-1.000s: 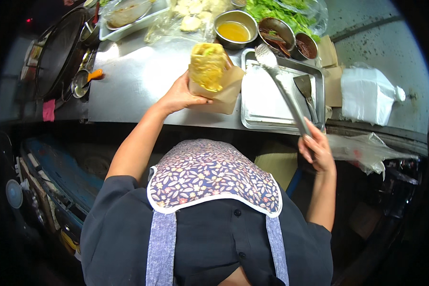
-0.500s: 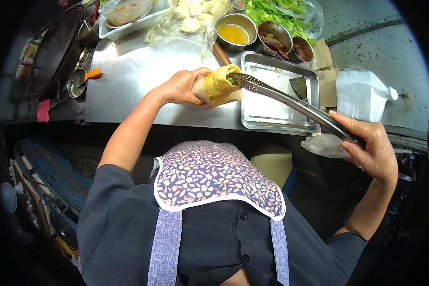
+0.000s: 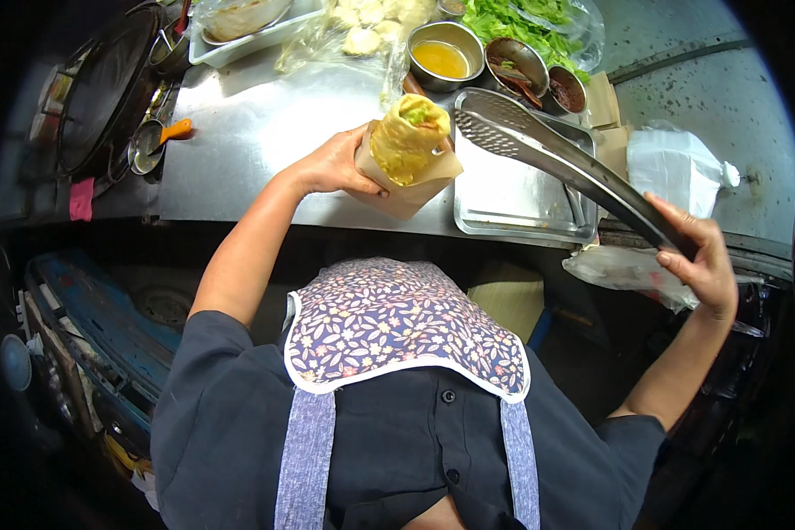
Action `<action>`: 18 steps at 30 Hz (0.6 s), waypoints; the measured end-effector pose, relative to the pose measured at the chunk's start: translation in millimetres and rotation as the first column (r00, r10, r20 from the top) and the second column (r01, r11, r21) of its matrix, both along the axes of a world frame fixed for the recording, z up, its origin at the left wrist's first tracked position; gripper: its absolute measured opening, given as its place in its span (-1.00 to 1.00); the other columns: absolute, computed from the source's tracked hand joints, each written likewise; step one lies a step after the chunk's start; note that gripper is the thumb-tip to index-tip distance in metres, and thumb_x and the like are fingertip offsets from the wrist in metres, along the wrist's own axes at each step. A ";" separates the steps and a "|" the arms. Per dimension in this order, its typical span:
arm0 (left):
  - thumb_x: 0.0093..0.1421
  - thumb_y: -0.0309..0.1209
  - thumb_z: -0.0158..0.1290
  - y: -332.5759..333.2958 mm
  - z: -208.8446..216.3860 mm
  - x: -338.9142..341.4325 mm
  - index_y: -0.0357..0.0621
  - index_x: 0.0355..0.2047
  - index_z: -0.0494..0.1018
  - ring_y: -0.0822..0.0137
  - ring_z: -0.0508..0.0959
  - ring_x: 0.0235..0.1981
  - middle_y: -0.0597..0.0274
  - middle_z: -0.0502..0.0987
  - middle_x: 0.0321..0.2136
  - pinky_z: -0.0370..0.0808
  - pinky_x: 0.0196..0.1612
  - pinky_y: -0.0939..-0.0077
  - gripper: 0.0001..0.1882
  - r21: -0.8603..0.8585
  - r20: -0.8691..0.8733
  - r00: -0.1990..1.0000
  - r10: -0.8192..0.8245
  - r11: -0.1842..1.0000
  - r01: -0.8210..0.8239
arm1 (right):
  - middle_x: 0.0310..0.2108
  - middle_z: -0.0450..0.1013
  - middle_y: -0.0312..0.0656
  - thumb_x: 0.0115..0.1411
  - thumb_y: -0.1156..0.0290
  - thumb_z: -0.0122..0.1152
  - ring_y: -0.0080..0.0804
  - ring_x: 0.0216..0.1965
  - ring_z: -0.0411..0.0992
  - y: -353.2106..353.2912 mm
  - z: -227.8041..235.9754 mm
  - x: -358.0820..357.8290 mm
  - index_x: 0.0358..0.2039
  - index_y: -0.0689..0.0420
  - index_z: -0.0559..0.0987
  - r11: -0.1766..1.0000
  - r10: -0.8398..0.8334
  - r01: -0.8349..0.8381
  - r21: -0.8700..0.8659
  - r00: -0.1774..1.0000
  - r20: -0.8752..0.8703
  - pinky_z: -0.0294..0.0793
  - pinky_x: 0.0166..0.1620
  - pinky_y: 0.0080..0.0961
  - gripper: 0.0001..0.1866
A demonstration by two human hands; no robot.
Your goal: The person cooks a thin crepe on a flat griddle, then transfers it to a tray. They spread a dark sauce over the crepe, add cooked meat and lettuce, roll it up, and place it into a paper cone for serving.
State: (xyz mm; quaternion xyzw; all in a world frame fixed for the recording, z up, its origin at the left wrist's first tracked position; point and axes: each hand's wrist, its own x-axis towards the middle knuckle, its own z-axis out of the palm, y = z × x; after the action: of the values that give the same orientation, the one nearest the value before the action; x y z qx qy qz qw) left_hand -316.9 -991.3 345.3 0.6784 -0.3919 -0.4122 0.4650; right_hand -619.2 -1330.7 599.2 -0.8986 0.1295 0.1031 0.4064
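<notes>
My left hand (image 3: 337, 166) is closed round a rolled yellow wrap (image 3: 403, 146) in a brown paper bag (image 3: 415, 196). The wrap's open top shows green leaves, and it is held up over the counter's front part. In my right hand (image 3: 699, 256) is the handle end of a pair of metal tongs (image 3: 583, 172). Their perforated tips are apart from the wrap, to its right, above a metal tray (image 3: 503, 223). Between the tips I see nothing held.
A bowl of yellow liquid (image 3: 441, 60), two bowls of dark sauce, one being a metal bowl (image 3: 514, 66), and lettuce (image 3: 530, 22) stand behind the tray. At the left are a round griddle (image 3: 106, 88) and an orange-handled ladle (image 3: 175, 130). A white plastic bag (image 3: 671, 168) sits right.
The tongs' tips have come out of the wrap's top and moved right and up. My left hand has tilted the wrap so that its open end shows more.
</notes>
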 end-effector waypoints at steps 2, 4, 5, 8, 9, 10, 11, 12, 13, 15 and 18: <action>-0.26 -0.41 0.49 3.1 -3.4 -0.6 -0.13 0.20 0.32 0.29 0.48 0.10 0.16 0.53 0.04 0.38 0.23 0.35 -0.05 0.010 -0.066 0.996 0.063 0.998 -0.062 | -0.13 0.58 -0.18 0.06 0.34 0.32 -0.67 -0.40 0.35 -5.2 -39.8 -22.8 0.29 0.22 0.40 0.964 -0.186 0.192 0.182 0.981 -0.048 0.35 -0.31 -0.73 -0.26; -0.29 -0.43 0.52 12.2 -3.7 -1.2 -0.18 0.21 0.30 0.32 0.46 0.12 0.19 0.51 0.07 0.39 0.24 0.36 -0.01 0.013 -0.130 0.975 0.178 0.984 -0.178 | -0.17 0.56 -0.23 0.10 0.37 0.32 -0.68 -0.40 0.35 -5.9 -97.7 -36.6 0.35 0.11 0.34 0.881 -0.344 0.384 0.277 0.921 -0.183 0.36 -0.32 -0.73 -0.24; -0.30 -0.44 0.54 14.2 -3.8 -2.3 -0.20 0.21 0.29 0.33 0.45 0.12 0.21 0.50 0.08 0.39 0.24 0.36 0.01 0.013 -0.170 0.960 0.225 0.974 -0.226 | -0.22 0.54 -0.27 0.12 0.39 0.32 -0.68 -0.39 0.36 0.8 -127.3 -42.4 0.37 0.03 0.32 0.843 -0.409 0.471 0.261 0.875 -0.260 0.37 -0.33 -0.73 -0.23; -0.26 -0.41 0.56 5.9 -6.1 -4.1 -0.21 0.21 0.28 0.35 0.44 0.14 0.22 0.49 0.09 0.35 0.26 0.37 0.01 -0.055 -0.261 0.929 0.261 0.957 -0.284 | -0.38 0.51 -0.25 0.15 0.41 0.33 -0.45 -0.45 0.41 18.4 -260.8 -75.0 0.38 -0.11 0.32 0.900 -0.420 0.428 -0.087 0.902 0.099 0.44 -0.36 -0.49 -0.24; -0.25 -0.41 0.56 5.2 -5.4 -5.6 -0.20 0.21 0.28 0.35 0.44 0.14 0.22 0.49 0.09 0.35 0.27 0.37 0.00 -0.068 -0.280 0.920 0.276 0.950 -0.306 | -0.39 0.49 -0.20 0.14 0.39 0.35 -0.32 -0.43 0.42 26.1 -282.4 -74.6 0.38 -0.11 0.30 0.887 -0.389 0.414 -0.206 0.909 0.151 0.46 -0.33 -0.40 -0.22; -0.24 -0.40 0.55 0.9 -2.9 -7.4 -0.20 0.22 0.27 0.34 0.43 0.15 0.22 0.48 0.10 0.34 0.27 0.37 0.00 -0.080 -0.305 0.911 0.277 0.946 -0.314 | -0.40 0.47 -0.15 0.14 0.37 0.36 -0.18 -0.40 0.44 34.5 -301.0 -75.6 0.39 -0.11 0.29 0.849 -0.364 0.411 -0.332 0.910 0.197 0.47 -0.30 -0.32 -0.21; -0.23 -0.39 0.55 -4.6 0.5 -10.3 -0.19 0.23 0.26 0.34 0.43 0.15 0.21 0.47 0.11 0.33 0.27 0.36 0.01 -0.092 -0.327 0.902 0.280 0.941 -0.326 | -0.35 0.46 -0.09 0.13 0.36 0.37 -0.06 -0.34 0.45 48.4 -300.0 -66.2 0.39 -0.08 0.27 0.800 -0.483 0.461 -0.384 0.875 0.042 0.48 -0.24 -0.24 -0.19; -0.23 -0.38 0.55 -10.2 3.5 -12.6 -0.18 0.24 0.24 0.33 0.43 0.16 0.20 0.46 0.12 0.32 0.28 0.36 0.02 -0.104 -0.351 0.893 0.282 0.936 -0.336 | -0.26 0.43 -0.07 0.12 0.36 0.38 -0.01 -0.16 0.43 48.6 -318.8 -66.5 0.39 -0.04 0.25 0.702 -0.341 0.353 -0.618 0.929 0.143 0.45 -0.12 -0.23 -0.17; -0.22 -0.38 0.55 -12.3 5.2 -13.9 -0.18 0.24 0.24 0.33 0.43 0.15 0.20 0.46 0.11 0.33 0.28 0.36 0.01 -0.102 -0.367 0.885 0.287 0.933 -0.345 | -0.13 0.42 -0.05 0.12 0.38 0.37 -0.06 -0.04 0.39 55.4 -314.7 -54.9 0.38 0.02 0.26 0.636 -0.334 0.300 -0.711 0.938 0.096 0.42 -0.03 -0.22 -0.20; -0.21 -0.38 0.54 -19.6 5.4 -17.9 -0.17 0.23 0.24 0.34 0.44 0.15 0.21 0.46 0.11 0.34 0.27 0.37 0.00 -0.101 -0.407 0.868 0.286 0.930 -0.353 | -0.09 0.42 -0.02 0.12 0.41 0.37 -0.05 -0.08 0.41 65.8 -296.2 -25.8 0.34 0.07 0.32 0.612 -0.219 0.439 -0.658 0.893 0.393 0.42 0.00 -0.22 -0.25; -0.17 -0.37 0.53 -30.8 10.4 -29.3 -0.19 0.22 0.23 0.33 0.44 0.13 0.19 0.47 0.09 0.36 0.26 0.37 -0.03 -0.124 -0.462 0.850 0.253 0.931 -0.345 | -0.12 0.44 -0.08 0.17 0.44 0.34 -0.29 -0.09 0.44 83.8 -258.7 27.0 0.22 0.17 0.45 0.907 -0.414 0.390 0.160 0.756 0.506 0.46 -0.08 -0.39 -0.42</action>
State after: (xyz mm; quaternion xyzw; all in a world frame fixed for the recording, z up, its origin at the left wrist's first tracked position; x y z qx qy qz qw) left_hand -346.2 -1022.1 355.7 0.5701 -0.2059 -0.4345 0.6662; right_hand -592.1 -1246.9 340.5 -0.8334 0.2000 -0.2350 0.4584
